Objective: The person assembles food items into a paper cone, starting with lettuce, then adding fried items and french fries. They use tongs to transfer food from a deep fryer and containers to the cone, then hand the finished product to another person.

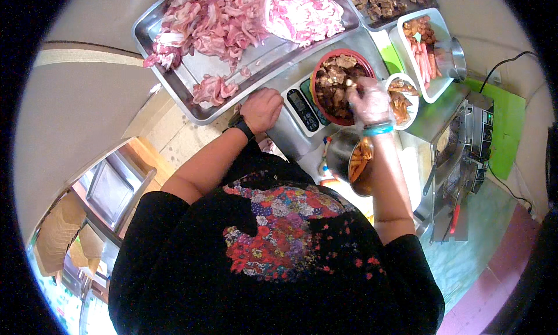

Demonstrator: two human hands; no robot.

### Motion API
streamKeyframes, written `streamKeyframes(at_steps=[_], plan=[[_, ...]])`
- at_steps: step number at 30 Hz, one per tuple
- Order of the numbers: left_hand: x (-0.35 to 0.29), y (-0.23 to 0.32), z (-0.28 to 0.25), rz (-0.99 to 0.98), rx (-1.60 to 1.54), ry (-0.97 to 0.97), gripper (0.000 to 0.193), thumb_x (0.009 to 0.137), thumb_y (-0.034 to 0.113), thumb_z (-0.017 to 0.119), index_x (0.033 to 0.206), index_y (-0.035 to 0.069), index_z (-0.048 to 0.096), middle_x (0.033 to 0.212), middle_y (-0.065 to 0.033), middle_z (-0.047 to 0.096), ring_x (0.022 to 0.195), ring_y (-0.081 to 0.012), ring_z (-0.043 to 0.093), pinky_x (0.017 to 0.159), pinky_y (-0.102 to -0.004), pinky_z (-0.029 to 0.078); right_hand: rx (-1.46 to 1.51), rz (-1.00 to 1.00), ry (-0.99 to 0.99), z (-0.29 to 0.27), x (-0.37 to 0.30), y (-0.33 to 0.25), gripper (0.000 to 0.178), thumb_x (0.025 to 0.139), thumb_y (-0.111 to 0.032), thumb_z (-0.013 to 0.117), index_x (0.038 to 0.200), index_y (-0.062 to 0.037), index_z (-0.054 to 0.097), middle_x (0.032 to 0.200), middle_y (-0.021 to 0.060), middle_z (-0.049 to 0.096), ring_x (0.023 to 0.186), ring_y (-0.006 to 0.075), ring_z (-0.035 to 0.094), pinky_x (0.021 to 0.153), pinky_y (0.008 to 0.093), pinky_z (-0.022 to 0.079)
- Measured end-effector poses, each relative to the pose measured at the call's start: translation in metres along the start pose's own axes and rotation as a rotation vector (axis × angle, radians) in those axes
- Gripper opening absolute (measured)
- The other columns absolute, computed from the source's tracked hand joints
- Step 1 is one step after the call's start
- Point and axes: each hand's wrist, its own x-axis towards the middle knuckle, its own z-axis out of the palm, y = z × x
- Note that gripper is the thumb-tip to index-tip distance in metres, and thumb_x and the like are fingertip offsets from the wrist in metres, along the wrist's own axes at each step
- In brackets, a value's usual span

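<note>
Reaching into the red bowl [325, 61], gloved right hand [369, 102] pinches meat (left hand [263, 109] fisted, empty).

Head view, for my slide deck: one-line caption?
Gloved right hand reaches into red bowl of meat on a scale; left hand rests nearby.

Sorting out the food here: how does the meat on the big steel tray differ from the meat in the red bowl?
The meat on the steel tray is pink, raw-looking, in long slices; the meat in the red bowl is brown, cooked-looking, in chunks. The tray meat lies untouched; the gloved right hand reaches into the bowl.
</note>
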Motion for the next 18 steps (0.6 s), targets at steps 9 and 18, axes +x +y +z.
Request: streamKeyframes(at_steps=[9, 18], plan=[[-0.006, -0.004, 0.005, -0.008, -0.024, -0.018, 0.012, 0.075, 0.012, 0.052, 0.085, 0.005, 0.050, 0.087, -0.0121, 0.051, 0.083, -0.0306, 0.051, 0.071, -0.0393, 0.042, 1.438, 0.556, -0.020, -0.052, 0.029, 0.041, 0.019, 0.076, -0.017, 0.054, 0.091, -0.0056, 0.054, 0.078, 0.0050, 0.054, 0.069, 0.0179, 0.053, 0.063, 0.0259, 0.043], [-0.003, 0.000, 0.004, -0.005, 0.000, 0.041, 0.008, 0.074, 0.012, 0.052, 0.080, 0.007, 0.050, 0.080, -0.0087, 0.050, 0.076, -0.0267, 0.051, 0.065, -0.0370, 0.043, 1.472, 0.598, 0.060, -0.054, 0.100, 0.095, 0.035, 0.080, -0.009, 0.055, 0.110, 0.0008, 0.042, 0.094, 0.0129, 0.056, 0.080, 0.0247, 0.057, 0.059, 0.0309, 0.045]])
